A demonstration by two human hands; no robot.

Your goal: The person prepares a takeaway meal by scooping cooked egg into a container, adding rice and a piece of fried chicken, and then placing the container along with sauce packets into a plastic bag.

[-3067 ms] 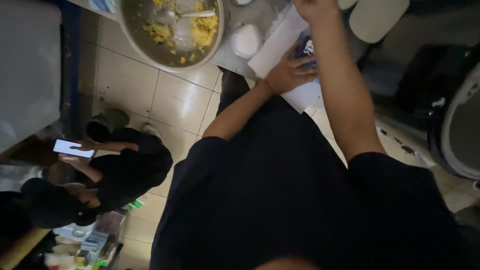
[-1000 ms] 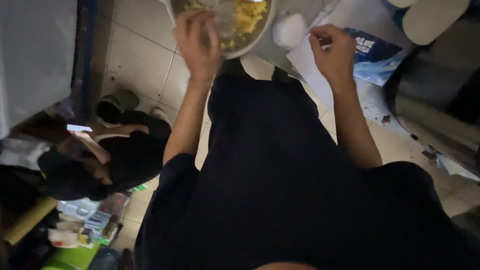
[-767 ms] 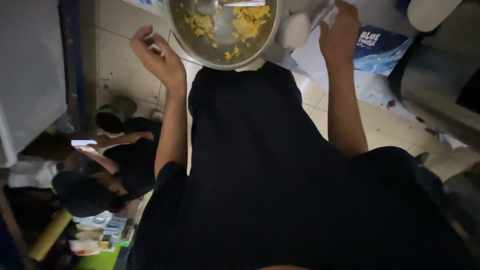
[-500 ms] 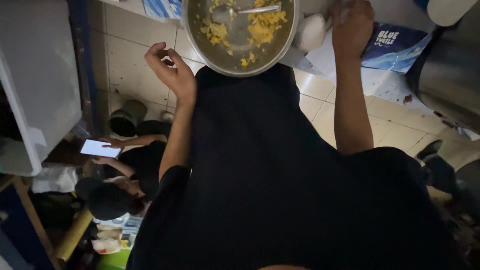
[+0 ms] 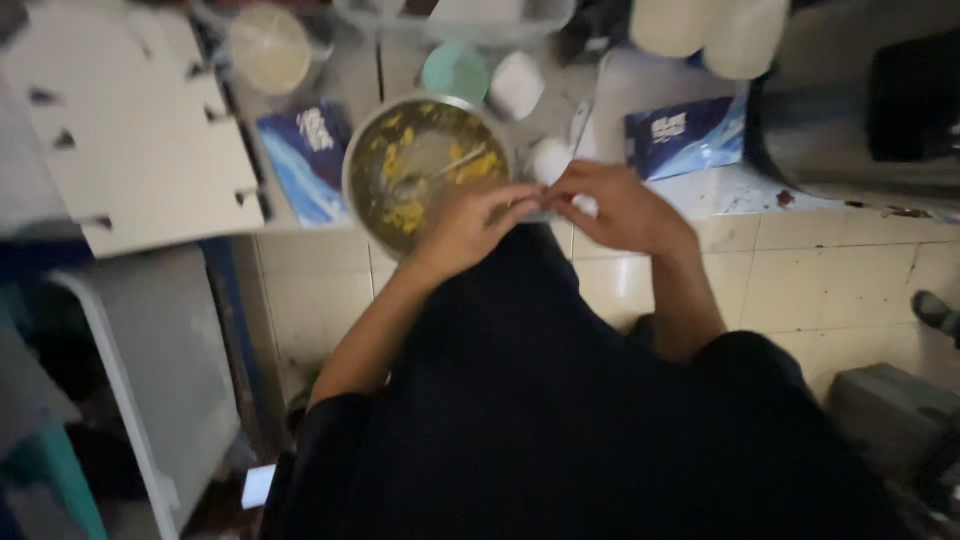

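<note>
So the metal bowl (image 5: 425,170) sits on the counter (image 5: 640,90), spoon (image 5: 425,178) lying inside it with the food. Both hands meet right at its near-right rim, left hand (image 5: 470,225) over the bowl edge, right hand (image 5: 620,210) beside it. Behind the bowl there's a small cup (image 5: 455,72) and a white lump (image 5: 517,84) next to it. One flat packet (image 5: 305,160) lies left of the bowl, another packet (image 5: 685,135) off to the right.

The person wears a plain dark, near-black short-sleeved top whose loose fabric covers the torso and ends above the elbows, leaving both forearms, the left hand (image 5: 462,228) and the right hand (image 5: 622,210) bare, without gloves, rings or watch visible.
</note>
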